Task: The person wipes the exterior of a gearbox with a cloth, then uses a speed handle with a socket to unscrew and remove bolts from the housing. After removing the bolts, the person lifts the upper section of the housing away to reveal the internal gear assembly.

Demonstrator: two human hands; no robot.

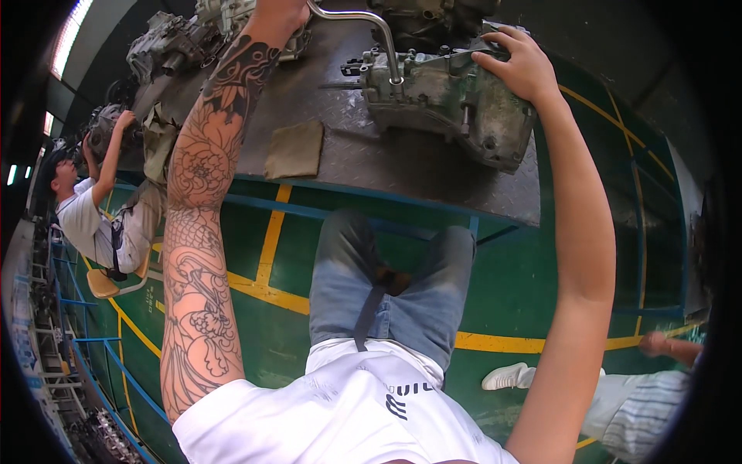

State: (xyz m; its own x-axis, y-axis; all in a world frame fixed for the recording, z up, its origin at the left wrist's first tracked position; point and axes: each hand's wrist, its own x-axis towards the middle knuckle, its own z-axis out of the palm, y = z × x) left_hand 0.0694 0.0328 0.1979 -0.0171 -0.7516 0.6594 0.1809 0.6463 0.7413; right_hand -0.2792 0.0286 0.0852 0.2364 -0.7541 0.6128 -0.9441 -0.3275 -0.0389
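Note:
On the metal table stands a grey, oil-stained gearbox housing (440,100). A bent chrome cranked socket wrench (386,39) reaches down onto a bolt point at the housing's left upper side. My left hand (284,11) is at the wrench's far end, closed around it, partly cut off by the upper picture edge. My right hand (522,66) lies on the housing's right upper side, thumb and fingers spread apart over it. Behind the housing sits a darker metal gearbox part (425,19).
A folded brown cloth (295,149) lies on the steel-topped table (340,166). More gearboxes (174,46) stand at the far left. A seated co-worker (104,205) handles a metal part there. Another person's leg and shoe (510,377) show at the lower right.

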